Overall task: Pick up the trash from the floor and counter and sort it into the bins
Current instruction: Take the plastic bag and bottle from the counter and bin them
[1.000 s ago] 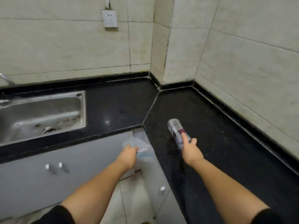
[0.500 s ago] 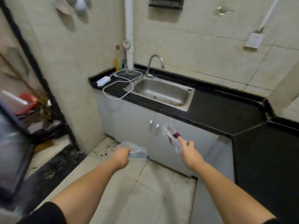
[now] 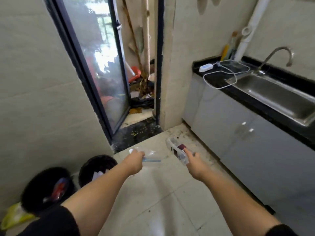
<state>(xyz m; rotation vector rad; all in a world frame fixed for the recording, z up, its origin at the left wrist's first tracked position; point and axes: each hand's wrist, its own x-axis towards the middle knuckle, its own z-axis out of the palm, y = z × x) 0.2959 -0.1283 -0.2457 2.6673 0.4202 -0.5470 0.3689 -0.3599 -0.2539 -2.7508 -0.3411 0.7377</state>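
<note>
My right hand (image 3: 194, 163) grips a clear plastic bottle (image 3: 176, 149) with a dark red label, its base pointing up and away over the floor. A clear zip bag (image 3: 150, 155) with a blue seal strip hangs from my left hand (image 3: 135, 161), which is closed on its edge. Two round black bins stand against the left wall: the nearer bin (image 3: 36, 186) holds red and blue packaging, the farther bin (image 3: 90, 165) holds white paper. Both hands are to the right of the bins and above the tiled floor.
A yellow-green bag (image 3: 14, 217) lies by the nearer bin at the lower left. Grey cabinets (image 3: 238, 133) under a black counter (image 3: 213, 80) with a steel sink (image 3: 276, 96), a tap and a white cable run along the right. A glass door (image 3: 102, 70) stands ahead.
My view has swung left from the counter corner, past the sink, to the door and the bins. Both hands have kept hold of the bottle and the bag throughout.
</note>
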